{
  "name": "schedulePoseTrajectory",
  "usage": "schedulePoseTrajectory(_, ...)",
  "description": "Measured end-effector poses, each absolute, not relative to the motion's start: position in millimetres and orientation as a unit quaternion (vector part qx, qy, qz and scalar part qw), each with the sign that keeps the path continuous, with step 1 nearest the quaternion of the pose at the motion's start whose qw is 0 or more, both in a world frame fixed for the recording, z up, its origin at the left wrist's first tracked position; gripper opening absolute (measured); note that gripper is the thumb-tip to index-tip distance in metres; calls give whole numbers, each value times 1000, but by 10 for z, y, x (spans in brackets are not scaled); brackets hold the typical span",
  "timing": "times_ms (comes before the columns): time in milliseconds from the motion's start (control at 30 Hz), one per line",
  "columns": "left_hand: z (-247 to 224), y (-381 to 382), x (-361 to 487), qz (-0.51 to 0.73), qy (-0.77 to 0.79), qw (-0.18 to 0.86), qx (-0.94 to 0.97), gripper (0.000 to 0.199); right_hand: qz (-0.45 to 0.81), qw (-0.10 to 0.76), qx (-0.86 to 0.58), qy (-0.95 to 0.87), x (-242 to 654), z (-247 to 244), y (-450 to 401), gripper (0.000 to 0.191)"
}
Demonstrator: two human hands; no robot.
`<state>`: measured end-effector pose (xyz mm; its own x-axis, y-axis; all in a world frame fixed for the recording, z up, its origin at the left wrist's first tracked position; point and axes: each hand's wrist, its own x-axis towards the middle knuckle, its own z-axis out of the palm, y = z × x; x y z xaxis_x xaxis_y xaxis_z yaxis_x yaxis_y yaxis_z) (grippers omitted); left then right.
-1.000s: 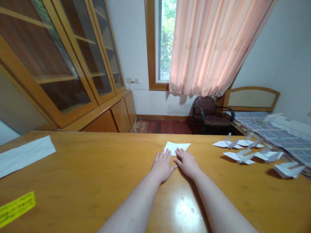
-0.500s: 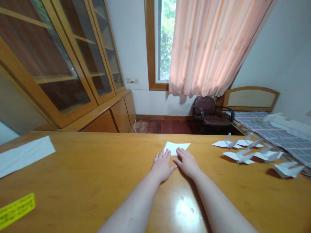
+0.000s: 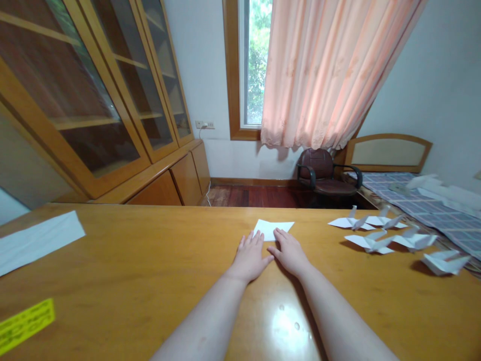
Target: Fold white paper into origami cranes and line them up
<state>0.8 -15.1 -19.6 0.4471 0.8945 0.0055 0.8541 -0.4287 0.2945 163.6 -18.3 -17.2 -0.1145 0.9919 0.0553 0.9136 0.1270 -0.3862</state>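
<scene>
A folded piece of white paper (image 3: 271, 229) with pointed corners lies flat near the far edge of the wooden table (image 3: 158, 260). My left hand (image 3: 249, 257) rests flat, fingers stretched out, its fingertips at the paper's lower left edge. On the other side, my right hand (image 3: 288, 252) lies with its fingertips on the paper's lower right edge, fingers extended. The two thumbs nearly meet below the paper. Part of the paper's near edge is hidden under the fingers.
Several folded white paper birds (image 3: 370, 242) stand on the table's right side. A white paper strip (image 3: 41, 240) lies at the left, above a yellow label (image 3: 26, 326). Beyond the table are a brown armchair (image 3: 323, 173), a bed (image 3: 424, 195) and a glass-door cabinet (image 3: 146, 120).
</scene>
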Motion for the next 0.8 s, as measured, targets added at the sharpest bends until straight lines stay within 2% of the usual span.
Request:
schedulePoseTrajectory(367,-225,-137,10,82,522,127,840,77,133,181,-642,-733,1652,-198,-174,64)
schedulePoseTrajectory(500,-205,-134,9,89,525,134,836,75,129,200,-640,-731,1658,-211,-169,57)
schedulePoseTrajectory(800,-182,-113,-4,167,541,136,813,46,128,258,-631,-720,1673,-223,-149,41)
